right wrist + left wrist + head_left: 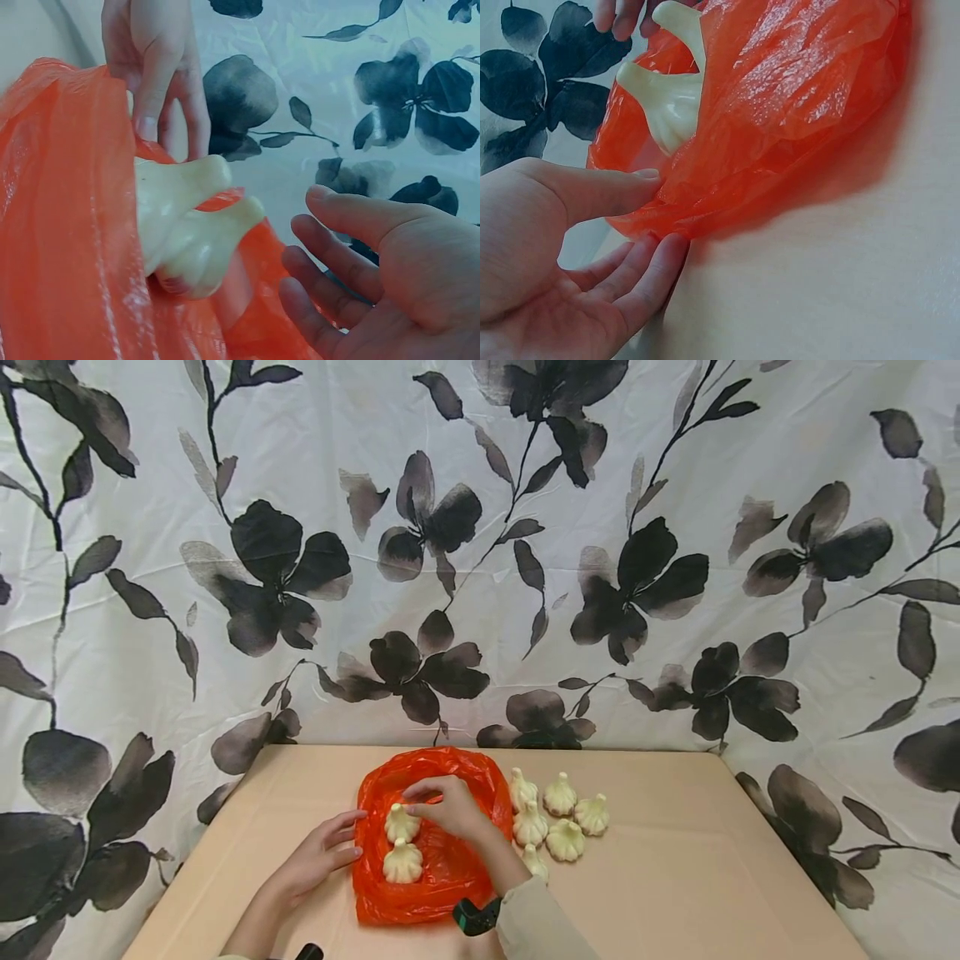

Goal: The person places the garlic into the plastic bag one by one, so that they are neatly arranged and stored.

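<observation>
A red plastic bag (457,883) lies open on the table, with pale garlic bulbs inside. One garlic bulb (402,862) sits nearer the front, and another bulb (401,824) lies just behind it. At the bag's left edge, my left hand (321,853) holds the rim. Its thumb (619,193) lies over the plastic and its fingers are underneath, as the left wrist view shows. My right hand (450,808) reaches over the bag beside the rear bulb. In the right wrist view its fingers (330,277) are spread, loosely bent and hold nothing; bulb necks point towards them.
Several loose garlic bulbs (565,839) are grouped on the table (675,860) right of the bag, one partly hidden by my right forearm. Behind the table hangs a white cloth (525,610) with dark flowers. A black band (476,916) is on my right wrist.
</observation>
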